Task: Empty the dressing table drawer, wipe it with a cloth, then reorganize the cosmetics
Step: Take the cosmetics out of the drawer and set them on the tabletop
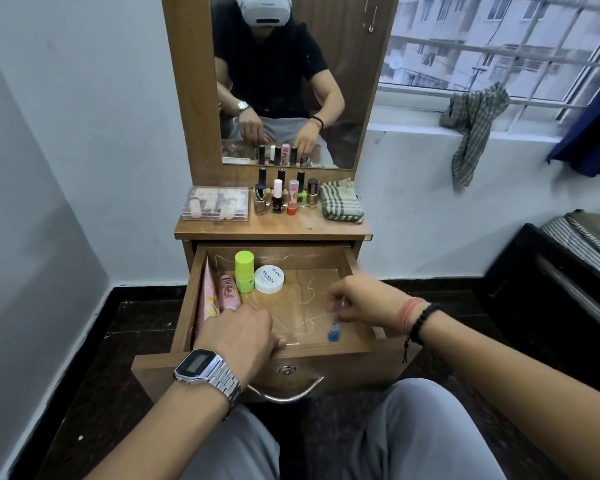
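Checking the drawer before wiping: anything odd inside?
Pale squiggly scratch-like marks run across the drawer floor. A small blue item under the right hand is too blurred to identify.
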